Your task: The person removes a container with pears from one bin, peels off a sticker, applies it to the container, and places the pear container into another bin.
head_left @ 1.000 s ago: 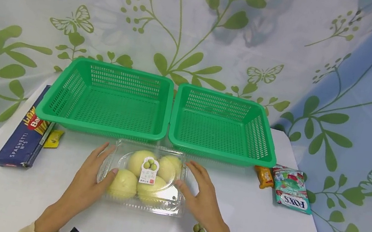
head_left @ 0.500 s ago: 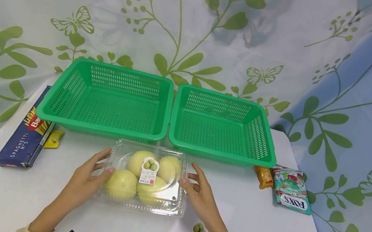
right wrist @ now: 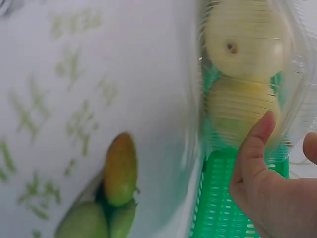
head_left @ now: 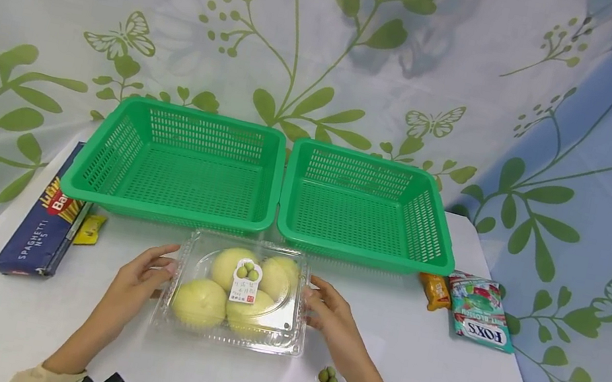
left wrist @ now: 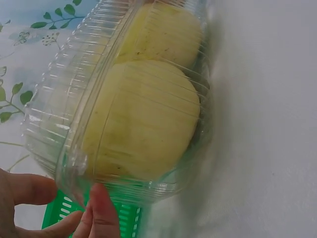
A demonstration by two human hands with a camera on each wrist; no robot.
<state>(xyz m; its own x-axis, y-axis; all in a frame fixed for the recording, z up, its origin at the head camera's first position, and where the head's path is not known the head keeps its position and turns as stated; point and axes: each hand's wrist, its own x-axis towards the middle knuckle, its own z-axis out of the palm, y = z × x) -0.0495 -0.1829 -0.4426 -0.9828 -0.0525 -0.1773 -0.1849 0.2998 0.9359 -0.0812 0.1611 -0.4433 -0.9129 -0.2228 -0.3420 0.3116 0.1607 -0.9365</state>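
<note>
A clear plastic clamshell box [head_left: 230,341] lies flat in front of the baskets in the head view. Several round pale-yellow fruits [head_left: 200,303], like pears, show through its lid, which bears a white label [head_left: 245,286]. My left hand [head_left: 140,278] grips the box's left edge; in the left wrist view, its fingertips [left wrist: 103,203] meet the rim at a corner. At the opposite edge is my right hand [head_left: 338,323], thumb by the lid and curled fingers at the side. One right finger [right wrist: 262,129] presses the ribbed wall in the right wrist view.
Two green baskets [head_left: 167,213] [head_left: 362,255] stand side by side behind the box. A spaghetti box [head_left: 38,229] and a yellow packet [head_left: 89,229] lie left. An orange packet [head_left: 436,292] and a teal Fox's bag [head_left: 480,310] lie right. Printed paper [head_left: 300,378] is under the right forearm.
Both thumbs have slid off the lid's top toward its side edges. The left hand has shifted left, and the right hand's fingers have drawn lower. The box has barely moved.
</note>
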